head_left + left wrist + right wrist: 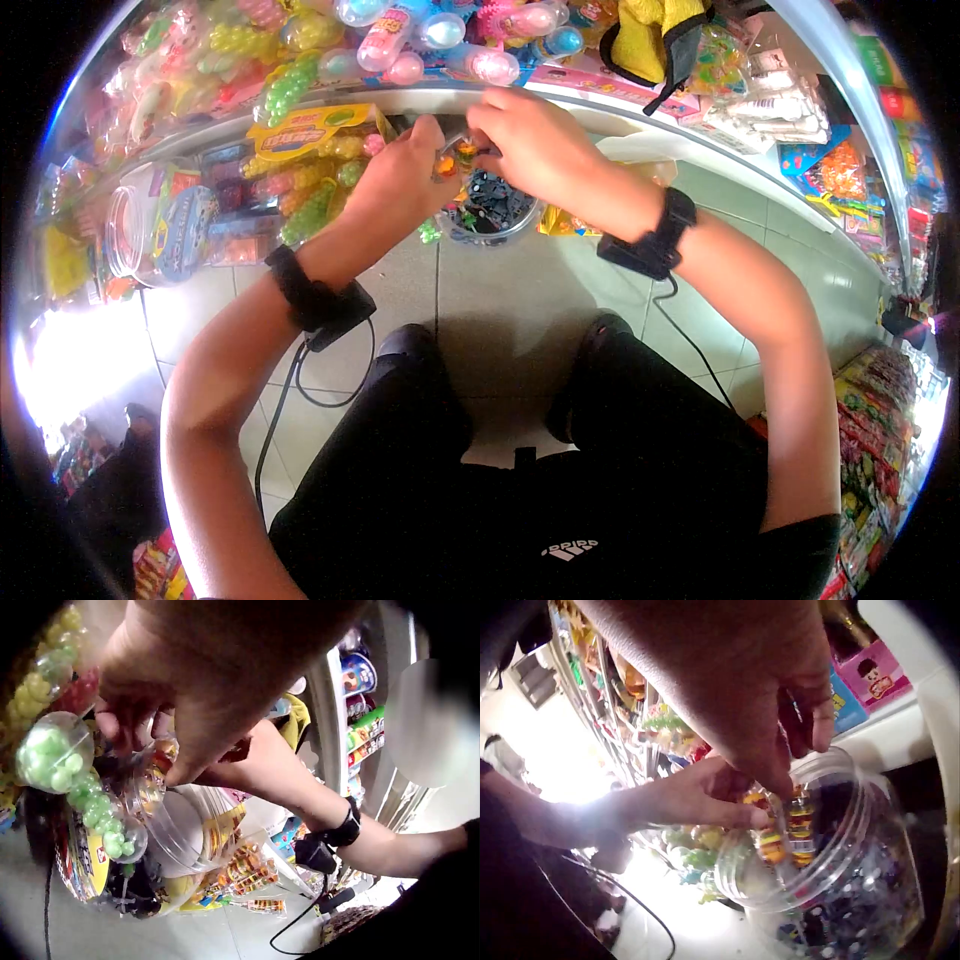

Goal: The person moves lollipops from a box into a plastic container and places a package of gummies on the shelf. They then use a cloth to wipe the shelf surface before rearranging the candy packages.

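Note:
A clear plastic jar (536,222) with a wide ribbed mouth (855,855) stands below both hands, holding many small dark pieces (495,205). Over its mouth hang orange-and-brown striped packets (801,832) in clear wrap. My left hand (395,185) pinches these striped packets from the left, its thumb lying across them in the right wrist view. From the right, my right hand (540,145) pinches the top of the same wrap, fingertips close to the left hand. The left hand's fingertips are partly hidden behind the palm in the left wrist view.
Beaded green and yellow toys (315,195) hang left of the jar, beside another clear tub (130,235). A shelf edge (560,97) runs behind the hands, with toys and a yellow cloth (645,45) above it. More striped candy packs (244,870) lie beside the jar.

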### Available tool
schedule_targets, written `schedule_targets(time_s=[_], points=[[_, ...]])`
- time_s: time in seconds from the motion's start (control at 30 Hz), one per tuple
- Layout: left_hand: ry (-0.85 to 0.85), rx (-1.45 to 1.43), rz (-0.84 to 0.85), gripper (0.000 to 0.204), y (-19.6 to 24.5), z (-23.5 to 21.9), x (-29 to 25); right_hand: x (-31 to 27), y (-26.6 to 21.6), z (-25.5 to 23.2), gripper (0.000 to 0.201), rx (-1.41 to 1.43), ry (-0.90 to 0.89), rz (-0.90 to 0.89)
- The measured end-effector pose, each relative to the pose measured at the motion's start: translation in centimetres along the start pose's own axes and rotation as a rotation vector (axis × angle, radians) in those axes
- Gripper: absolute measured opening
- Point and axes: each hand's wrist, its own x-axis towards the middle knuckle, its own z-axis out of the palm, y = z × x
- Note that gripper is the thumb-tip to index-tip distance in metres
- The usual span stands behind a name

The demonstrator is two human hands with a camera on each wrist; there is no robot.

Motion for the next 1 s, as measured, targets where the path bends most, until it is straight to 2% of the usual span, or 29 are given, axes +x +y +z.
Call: schedule_targets(time_s=[0.03, 0.07, 0.1, 0.13, 0.2, 0.27, 0.3, 0.37, 0.4, 0.47, 0.5, 0.53, 0.6, 0.77, 0.87, 0.93, 0.97, 1.0], points=[[0.000, -0.002, 0.001, 0.043, -0.2, 0.1, -0.1, -0.3, -0.1, -0.2, 0.015, 0.018, -0.093, 0.119], [0.071, -0.004, 0.070, 0.041, -0.3, 0.3, -0.4, -0.5, -0.1, -0.3, 0.015, 0.014, -0.094, 0.120], [0.139, -0.004, 0.138, 0.040, -0.1, 0.2, -0.6, -0.6, -0.2, -0.4, 0.011, 0.061, 0.015, 0.105], [0.137, -0.004, 0.138, 0.040, 0.1, 0.1, -0.6, -0.7, -0.4, -0.5, 0.011, 0.109, 0.124, 0.089], [0.129, 0.003, 0.137, 0.036, 0.5, -0.2, -0.7, -0.8, -0.9, -0.9, 0.012, 0.088, 0.132, 0.068], [0.123, 0.002, 0.152, 0.035, 0.5, -0.2, -0.6, -0.7, -1.1, -1.4, 0.016, 0.036, -0.159, 0.253], [0.118, -0.001, 0.166, 0.034, 0.7, -0.2, -0.5, -0.4, -1.2, -1.8, 0.016, 0.033, -0.159, 0.250], [0.120, 0.000, 0.173, 0.033, 1.2, -0.4, -0.3, 0.4, -1.3, -2.2, 0.028, 0.265, -0.638, 0.629], [0.121, 0.000, 0.180, 0.033, 1.4, -0.5, -0.2, 0.4, -1.0, -1.7, 0.028, 0.264, -0.638, 0.627], [0.154, 0.009, 0.227, 0.033, 0.7, 0.1, 0.3, 0.1, -0.3, -0.1, 0.041, 0.928, -0.635, 0.898], [0.185, 0.017, 0.275, 0.034, 0.7, 0.2, 0.4, -0.2, -0.6, -0.3, 0.045, 1.113, -0.609, 0.834], [0.185, 0.017, 0.276, 0.034, 0.6, 0.2, 0.4, -0.4, -0.8, 0.0, 0.045, 1.113, -0.609, 0.834], [0.147, -0.011, 0.301, 0.033, 0.5, 0.0, 0.4, -0.8, -1.1, 0.7, 0.039, 1.169, -0.452, 0.846], [0.103, -0.029, 0.255, 0.033, 0.8, -0.3, 0.0, -1.5, -1.1, 0.4, 0.039, 1.104, -0.402, 0.851], [0.053, -0.056, 0.180, 0.032, 1.4, -0.7, -0.7, -2.2, -0.6, 1.4, 0.042, 1.023, -0.420, 0.767], [0.016, -0.065, 0.132, 0.032, 1.6, -0.9, -1.1, -2.7, -0.7, 2.2, 0.043, 0.856, -0.230, 0.468], [0.002, -0.077, 0.093, 0.032, 1.5, -0.9, -1.1, -2.9, -0.3, 3.2, 0.047, 0.812, -0.209, 0.396], [-0.016, -0.086, 0.057, 0.032, 1.4, -0.9, -1.2, -2.9, -0.1, 3.9, 0.047, 0.814, -0.197, 0.405]])
